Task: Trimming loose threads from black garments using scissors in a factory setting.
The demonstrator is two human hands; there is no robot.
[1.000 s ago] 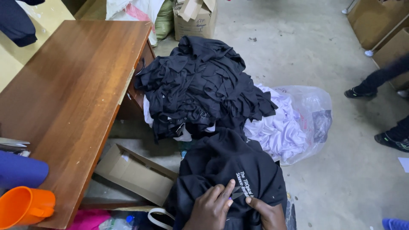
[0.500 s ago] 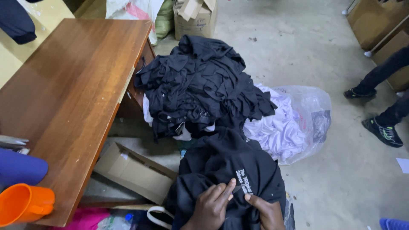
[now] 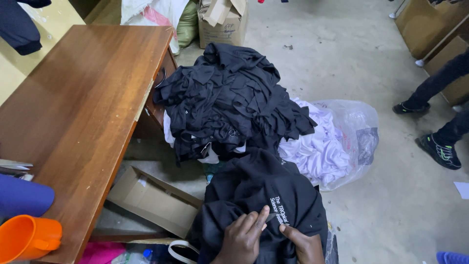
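A: Far left of the view, what is listed?

B: An orange plastic cup at the near corner of the brown wooden worktop, with a blue rounded object just beside it. Metal blades, possibly scissors, lie at the left edge. A dark garment hangs above the far left corner.

A: Below the worktop?

B: An open flattened cardboard box on the floor, pink fabric near its lower edge, and a white strap loop just right of that.

A: The hands?

B: The left hand lies flat on a black garment with white printed lettering, fingers together and stretched toward the print. The right hand rests on the same garment, just right of the left; its thumb and fingers pinch a fold of the cloth by the lettering. So: left grip flat and pressing, not closed; right grip clamped on the black garment.

A: Where is that garment?

B: Bottom centre of the view, bunched in front of the person, under both hands.

A: Behind it?

B: A heaped pile of black clothes, leaning against the worktop's drawer side. Right of the pile, a clear plastic bag holding white clothes, touching the black pile.

A: Further right?

B: A grey concrete floor, another person's dark trouser legs and black shoes, and brown cardboard boxes at the upper right. One small box stands at top centre, beside sacks.
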